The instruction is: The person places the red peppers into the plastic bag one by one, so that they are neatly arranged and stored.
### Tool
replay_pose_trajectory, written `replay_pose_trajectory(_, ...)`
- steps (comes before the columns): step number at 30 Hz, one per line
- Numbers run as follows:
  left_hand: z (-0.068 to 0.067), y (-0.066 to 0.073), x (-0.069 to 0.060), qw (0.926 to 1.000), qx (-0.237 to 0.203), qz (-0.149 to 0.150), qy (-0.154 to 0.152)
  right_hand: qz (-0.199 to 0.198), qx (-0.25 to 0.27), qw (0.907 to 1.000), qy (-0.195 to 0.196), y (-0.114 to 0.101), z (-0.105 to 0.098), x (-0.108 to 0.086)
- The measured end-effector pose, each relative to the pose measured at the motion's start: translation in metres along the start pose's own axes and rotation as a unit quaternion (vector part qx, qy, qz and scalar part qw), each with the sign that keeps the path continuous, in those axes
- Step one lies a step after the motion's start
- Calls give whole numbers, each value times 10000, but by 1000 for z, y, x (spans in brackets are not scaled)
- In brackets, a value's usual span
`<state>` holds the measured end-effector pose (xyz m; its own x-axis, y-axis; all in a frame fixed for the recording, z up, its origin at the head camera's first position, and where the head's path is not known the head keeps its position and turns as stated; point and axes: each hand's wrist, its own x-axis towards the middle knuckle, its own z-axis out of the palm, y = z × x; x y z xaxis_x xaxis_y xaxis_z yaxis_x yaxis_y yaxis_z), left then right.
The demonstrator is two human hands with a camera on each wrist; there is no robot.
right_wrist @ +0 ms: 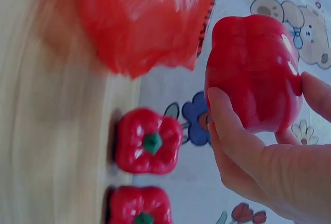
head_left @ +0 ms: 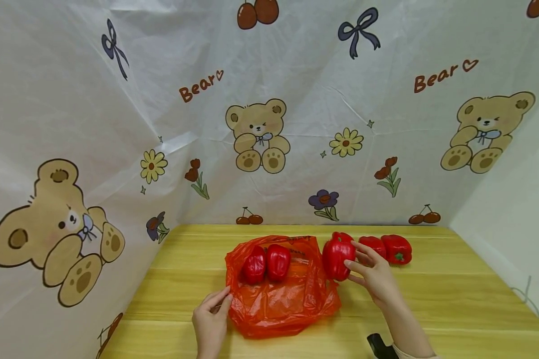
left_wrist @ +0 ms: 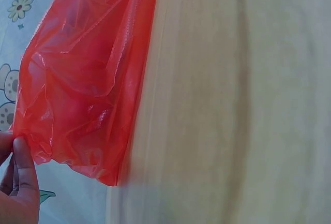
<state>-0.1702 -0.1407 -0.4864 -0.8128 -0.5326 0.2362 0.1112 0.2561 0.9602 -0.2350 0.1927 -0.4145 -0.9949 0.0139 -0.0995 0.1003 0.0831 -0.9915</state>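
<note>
A red plastic bag (head_left: 274, 299) lies with its mouth spread on the wooden table, and two red bell peppers (head_left: 278, 263) sit inside it. My left hand (head_left: 212, 319) pinches the bag's near-left rim between thumb and fingers; the left wrist view shows that pinch on the red film (left_wrist: 77, 89). Up at the bag's right edge, my right hand (head_left: 373, 274) grips another red bell pepper (head_left: 338, 257), held above the table. In the right wrist view, fingers and thumb curl round this glossy pepper (right_wrist: 253, 74).
Two more red bell peppers (head_left: 397, 249) rest on the table (head_left: 453, 299) behind my right hand, green stems showing in the right wrist view. A white cloth (head_left: 296, 199) printed with bears stands along the back and left. A thin cord (head_left: 527, 294) lies at the right.
</note>
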Motion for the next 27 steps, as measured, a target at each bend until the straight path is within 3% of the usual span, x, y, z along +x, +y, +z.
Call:
replay_pose_trajectory(7,-1,1,0,10000,-23,-79,-21,-264,-3,9995,-161,-11,34,13)
replay_pose_trajectory(15,0,0,1,10000,-63,-1,1,-288,-183,9992,-188,-9,63,22)
replay_pose_trajectory(27,1,0,1,10000,-69,-43,-7,-167,-511,9985,-75,3,83,31)
